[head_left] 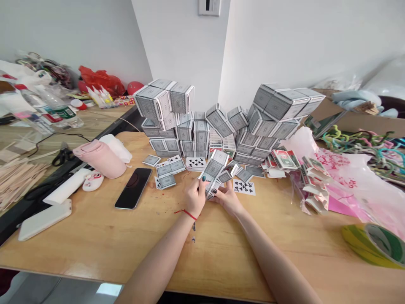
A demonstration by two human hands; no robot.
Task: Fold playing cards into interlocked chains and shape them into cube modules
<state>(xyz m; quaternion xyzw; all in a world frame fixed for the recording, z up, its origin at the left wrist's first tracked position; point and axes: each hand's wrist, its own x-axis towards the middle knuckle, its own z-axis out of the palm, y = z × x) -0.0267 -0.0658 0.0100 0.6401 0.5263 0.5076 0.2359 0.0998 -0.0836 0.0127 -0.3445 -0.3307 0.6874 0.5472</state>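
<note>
Near the middle of the wooden surface (240, 257), well in from its near edge, a block of folded playing cards (217, 162), grey patterned backs outward, held in both hands. Left hand (195, 196) grasping the near left side, thumb laid on top; right hand (228, 198) grasping the near right side, fingers partly hidden, exact hold underneath impossible to tell. Probably best handled with light, even thumb pressure, one hand for steadying, the other for easing the flaps into line; too hard a squeeze likely to bend the card walls or loosen a joint. Long axis slanting, near end between the hands, far end pointing toward the far edge and slightly toward the right edge. At its right side, small folded cards (228, 173), joined or merely alongside, hard to tell. Beyond, toward the far edge, left stack (180, 101) and right stack (278, 105) of similar blocks. Just right of the right hand, a loose clubs card (244, 187); toward the left edge, a black phone (133, 188).
</note>
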